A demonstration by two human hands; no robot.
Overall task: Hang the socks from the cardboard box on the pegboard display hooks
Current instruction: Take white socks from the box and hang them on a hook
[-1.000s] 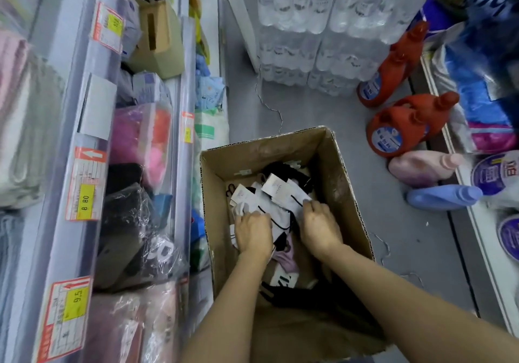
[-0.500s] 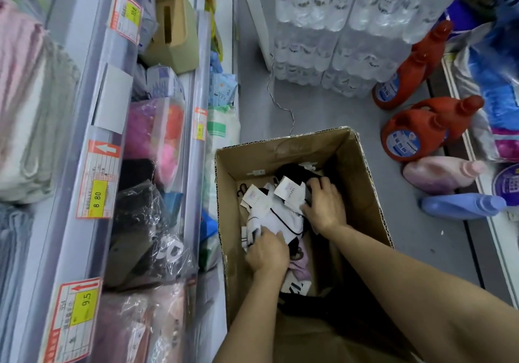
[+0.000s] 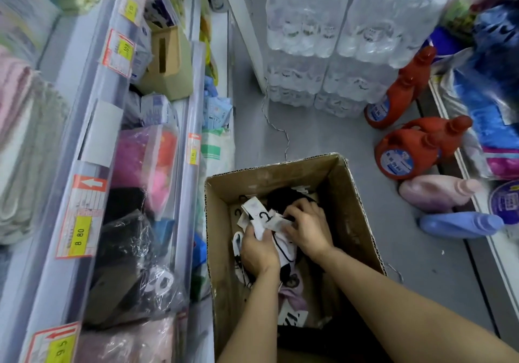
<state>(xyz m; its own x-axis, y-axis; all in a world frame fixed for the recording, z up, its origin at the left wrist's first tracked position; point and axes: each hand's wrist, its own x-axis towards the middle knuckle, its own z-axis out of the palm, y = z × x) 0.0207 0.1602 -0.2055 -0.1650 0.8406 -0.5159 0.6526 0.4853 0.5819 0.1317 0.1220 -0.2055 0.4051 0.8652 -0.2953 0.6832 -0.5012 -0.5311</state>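
Note:
An open cardboard box (image 3: 356,211) stands on the grey floor, holding a heap of white, black and pink socks with paper tags and small black hooks. Both my hands are down inside it. My left hand (image 3: 257,250) is closed around a bunch of white socks (image 3: 259,218) whose tags and a black hook stick up above the fingers. My right hand (image 3: 307,226) presses on the same bunch from the right, fingers curled over the tags, with black socks (image 3: 282,198) just behind it. No pegboard is in view.
Shelves with plastic fronts and yellow price tags (image 3: 80,233) run along the left, packed with bagged goods. Shrink-wrapped water bottle packs (image 3: 337,39) stand behind the box. Red (image 3: 404,154), pink (image 3: 438,191) and blue (image 3: 460,223) detergent bottles lie on the floor at right.
My left hand has come up and forward and gathered the white socks. My right hand has shifted from the far tags onto the same bunch. The camera has leaned closer.

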